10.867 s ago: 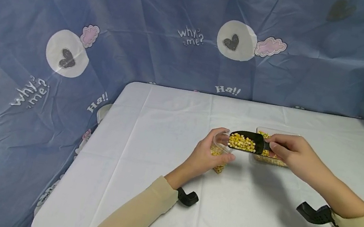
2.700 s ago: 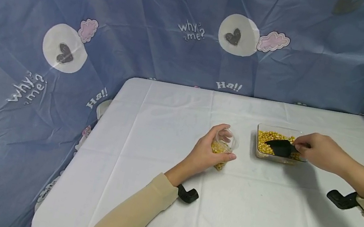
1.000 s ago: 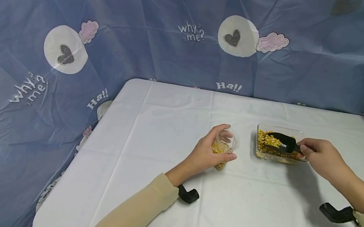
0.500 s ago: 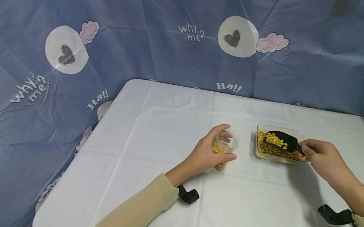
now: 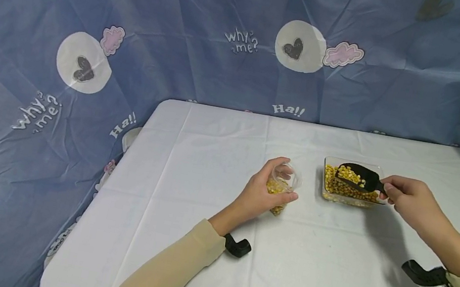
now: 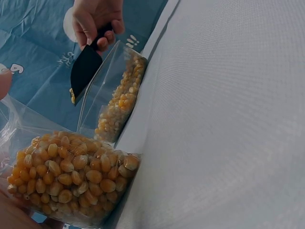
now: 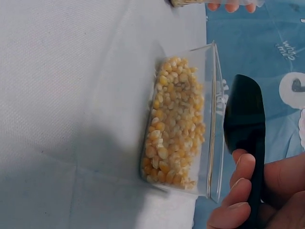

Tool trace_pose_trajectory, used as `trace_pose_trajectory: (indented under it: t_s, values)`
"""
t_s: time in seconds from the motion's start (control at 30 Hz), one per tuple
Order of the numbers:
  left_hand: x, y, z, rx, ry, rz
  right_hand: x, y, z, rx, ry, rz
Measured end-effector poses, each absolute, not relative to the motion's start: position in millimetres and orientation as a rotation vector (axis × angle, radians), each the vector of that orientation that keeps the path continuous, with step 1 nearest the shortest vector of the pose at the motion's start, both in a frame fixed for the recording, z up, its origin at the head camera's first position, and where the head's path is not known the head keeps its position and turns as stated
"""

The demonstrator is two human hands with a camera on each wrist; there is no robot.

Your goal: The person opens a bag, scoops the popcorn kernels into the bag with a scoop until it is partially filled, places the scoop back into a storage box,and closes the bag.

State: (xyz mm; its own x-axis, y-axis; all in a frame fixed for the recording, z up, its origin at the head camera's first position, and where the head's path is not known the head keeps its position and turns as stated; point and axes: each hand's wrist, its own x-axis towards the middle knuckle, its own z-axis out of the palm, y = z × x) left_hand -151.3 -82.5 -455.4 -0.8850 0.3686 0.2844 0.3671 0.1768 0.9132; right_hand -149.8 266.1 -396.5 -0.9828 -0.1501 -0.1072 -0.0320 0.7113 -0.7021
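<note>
My left hand (image 5: 261, 190) grips a clear plastic bag (image 6: 76, 176) with a round open mouth, its lower part full of corn kernels. In the head view, thumb and fingers curve round the bag's (image 5: 279, 188) sides. My right hand (image 5: 406, 192) holds a black scoop (image 5: 373, 180) by its handle. Corn kernels lie in the scoop, which hangs level just above a clear rectangular box (image 5: 346, 201) holding more corn. In the right wrist view, the scoop (image 7: 245, 114) is apart from the box rim, and the fingers (image 7: 238, 193) wrap its handle.
A white cloth (image 5: 319, 267) covers the table, with its far edge behind the box. Behind hangs a blue printed curtain (image 5: 223, 75). A gap of cloth separates bag and box. Black wrist mounts (image 5: 424, 274) stick out below the sleeves.
Earliest, the loaded scoop was at the bag's mouth. Later it dug into the box's corn, then rose with kernels. Over the last second it lifted slightly; the left hand stays put.
</note>
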Motion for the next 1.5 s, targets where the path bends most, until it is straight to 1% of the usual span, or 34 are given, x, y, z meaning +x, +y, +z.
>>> trace_pose_trajectory:
  t_s: [0.7, 1.07, 1.37, 1.5]
  values:
    - [-151, -81, -456, 0.758, 2.387, 1.891, -141, 266, -390, -0.171, 2.769, -1.306]
    - [-137, -81, -430, 0.721, 2.356, 1.915, -135, 256, -382, -0.153, 2.724, -1.375]
    - [-135, -81, -425, 0.735, 2.33, 1.943, -129, 248, -380, -0.187, 2.755, -1.364]
    - [-139, -81, -432, 0.734, 2.34, 1.932, -126, 243, -378, -0.227, 2.807, -1.342]
